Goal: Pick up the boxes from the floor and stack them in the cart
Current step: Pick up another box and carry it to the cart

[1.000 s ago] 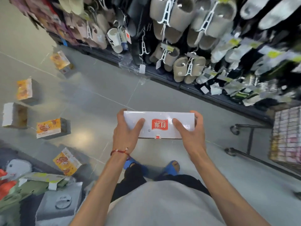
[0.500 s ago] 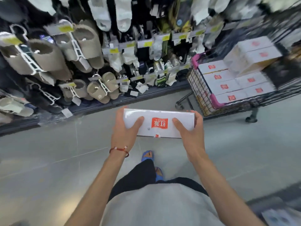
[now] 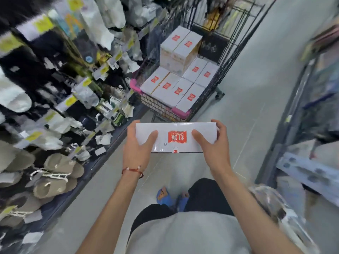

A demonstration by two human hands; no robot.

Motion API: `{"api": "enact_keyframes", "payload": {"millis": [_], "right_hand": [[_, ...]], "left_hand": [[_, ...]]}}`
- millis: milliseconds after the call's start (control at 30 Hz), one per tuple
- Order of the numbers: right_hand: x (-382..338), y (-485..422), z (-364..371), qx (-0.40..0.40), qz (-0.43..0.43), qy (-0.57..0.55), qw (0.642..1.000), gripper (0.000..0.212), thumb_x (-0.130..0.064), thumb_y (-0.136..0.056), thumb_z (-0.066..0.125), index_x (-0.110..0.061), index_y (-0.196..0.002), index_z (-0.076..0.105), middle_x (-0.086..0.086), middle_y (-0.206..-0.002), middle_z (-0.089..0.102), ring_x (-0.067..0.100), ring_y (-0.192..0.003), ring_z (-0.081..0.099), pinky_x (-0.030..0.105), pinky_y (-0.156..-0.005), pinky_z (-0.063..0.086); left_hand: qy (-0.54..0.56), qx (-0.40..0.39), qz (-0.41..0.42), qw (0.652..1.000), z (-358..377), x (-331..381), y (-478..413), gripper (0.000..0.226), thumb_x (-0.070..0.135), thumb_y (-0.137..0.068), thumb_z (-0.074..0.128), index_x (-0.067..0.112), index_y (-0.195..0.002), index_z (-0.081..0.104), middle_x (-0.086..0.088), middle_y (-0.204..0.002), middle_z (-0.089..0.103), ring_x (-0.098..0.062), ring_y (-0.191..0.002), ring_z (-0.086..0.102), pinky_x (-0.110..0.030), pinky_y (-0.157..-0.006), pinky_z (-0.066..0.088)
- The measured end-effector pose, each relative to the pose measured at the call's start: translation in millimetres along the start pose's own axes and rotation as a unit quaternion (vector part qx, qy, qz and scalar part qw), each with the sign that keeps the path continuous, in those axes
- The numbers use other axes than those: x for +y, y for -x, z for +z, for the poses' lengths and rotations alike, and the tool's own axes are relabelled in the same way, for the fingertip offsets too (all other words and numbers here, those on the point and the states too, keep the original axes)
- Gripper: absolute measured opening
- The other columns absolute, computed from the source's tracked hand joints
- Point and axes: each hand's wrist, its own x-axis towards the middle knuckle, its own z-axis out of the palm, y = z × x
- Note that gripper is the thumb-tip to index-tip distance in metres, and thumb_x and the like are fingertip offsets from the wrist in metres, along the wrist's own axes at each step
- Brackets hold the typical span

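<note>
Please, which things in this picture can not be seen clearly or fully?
- Head view, underside of the white rectangular cardboard box with red label: hidden by the box itself, as are most fingers of the left hand and right hand.
- Head view, whatever lies under the top white boxes in the black wire cart: covered by them.
- Head view, goods on the right-hand shelf: motion blur.

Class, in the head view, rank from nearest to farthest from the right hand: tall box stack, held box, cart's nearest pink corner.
1. The held box, gripped by the right hand.
2. The pink corner, cart's near end.
3. The tall stack, deeper inside.
</note>
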Motion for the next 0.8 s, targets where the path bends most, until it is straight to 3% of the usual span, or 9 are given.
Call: {"api": "enact_keyframes", "payload": {"millis": [167,267,333,467,500,567,633,733,800], "right_hand": [[-3,-28,-21,0.08,0.005,-0.036,0.996,0.064,-0.03,-0.088,0.082,-0.032,-0.141,0.046,-0.017,-0.122,0.059,0.001,-0.109,0.061,0.01,-0.075,0.052],[-6,-54,-35,0.101,0.01,-0.048,0.994,0.066,-0.035,-0.088,0.081,-0.037,-0.142,0.044,-0.021,-0.122,0.057,0.002,-0.111,0.06,0.021,-0.085,0.055],[-9,-77,-43,0.103,0.005,-0.044,0.994,0.066,-0.035,-0.089,0.081,-0.036,-0.143,0.043,-0.022,-0.121,0.057,0.002,-0.111,0.06,0.018,-0.085,0.054],[-22,-137,-61,0.085,-0.007,-0.048,0.995,0.069,-0.027,-0.086,0.084,-0.035,-0.142,0.044,-0.021,-0.121,0.058,0.001,-0.111,0.06,0.01,-0.074,0.053],[-27,-154,-67,0.07,-0.008,-0.046,0.996,0.073,-0.023,-0.085,0.085,-0.033,-0.144,0.044,-0.018,-0.122,0.058,0.002,-0.111,0.06,0.01,-0.074,0.055],[-38,-186,-80,0.037,-0.009,-0.033,0.999,0.081,-0.018,-0.082,0.087,-0.031,-0.148,0.041,-0.015,-0.123,0.057,0.002,-0.111,0.059,0.012,-0.078,0.058],[-49,-217,-93,0.015,-0.016,-0.013,1.0,0.085,-0.016,-0.081,0.088,-0.032,-0.149,0.039,-0.015,-0.124,0.055,0.003,-0.112,0.058,0.018,-0.084,0.058],[-67,-267,-110,-0.012,-0.018,0.007,1.0,0.085,-0.017,-0.081,0.088,-0.032,-0.149,0.039,-0.012,-0.129,0.055,0.005,-0.114,0.058,0.028,-0.092,0.059],[-77,-300,-115,-0.028,-0.018,0.016,0.999,0.086,-0.018,-0.079,0.09,-0.032,-0.148,0.04,-0.008,-0.134,0.056,0.01,-0.118,0.059,0.038,-0.095,0.061]], "left_hand": [[-0.028,-0.054,0.042,0.997,40,32,-34,0.051,0.036,-0.09,0.07,0.031,-0.134,0.047,0.021,-0.105,0.058,-0.001,-0.094,0.058,-0.002,-0.07,0.037],[-0.041,-0.075,0.06,0.994,66,52,-52,0.043,0.031,-0.091,0.07,0.03,-0.127,0.047,0.029,-0.101,0.052,0.013,-0.087,0.054,0.003,-0.064,0.035],[-0.047,-0.075,0.066,0.994,86,63,-66,0.045,0.03,-0.091,0.069,0.024,-0.13,0.048,0.022,-0.105,0.057,0.004,-0.09,0.057,0.0,-0.066,0.038],[-0.035,-0.055,0.058,0.996,129,91,-93,0.06,0.031,-0.093,0.067,0.024,-0.145,0.038,0.007,-0.121,0.056,-0.016,-0.107,0.058,-0.028,-0.089,0.049],[-0.03,-0.046,0.052,0.997,141,99,-99,0.061,0.03,-0.093,0.067,0.024,-0.146,0.037,0.007,-0.119,0.056,-0.015,-0.104,0.058,-0.025,-0.088,0.051],[-0.022,-0.03,0.039,0.999,165,117,-109,0.06,0.025,-0.094,0.066,0.022,-0.147,0.037,0.007,-0.115,0.053,-0.008,-0.092,0.058,-0.004,-0.07,0.048],[-0.014,-0.018,0.019,1.0,189,137,-121,0.058,0.022,-0.095,0.065,0.021,-0.146,0.038,0.004,-0.114,0.052,0.001,-0.084,0.055,0.001,-0.056,0.043],[-0.001,0.006,0.001,1.0,224,164,-141,0.055,0.026,-0.094,0.066,0.026,-0.142,0.038,0.001,-0.114,0.055,-0.005,-0.088,0.059,-0.002,-0.055,0.044],[0.0,0.028,-0.006,1.0,243,176,-156,0.057,0.03,-0.094,0.066,0.03,-0.143,0.038,0.004,-0.114,0.053,-0.01,-0.094,0.06,-0.005,-0.065,0.046]]}}
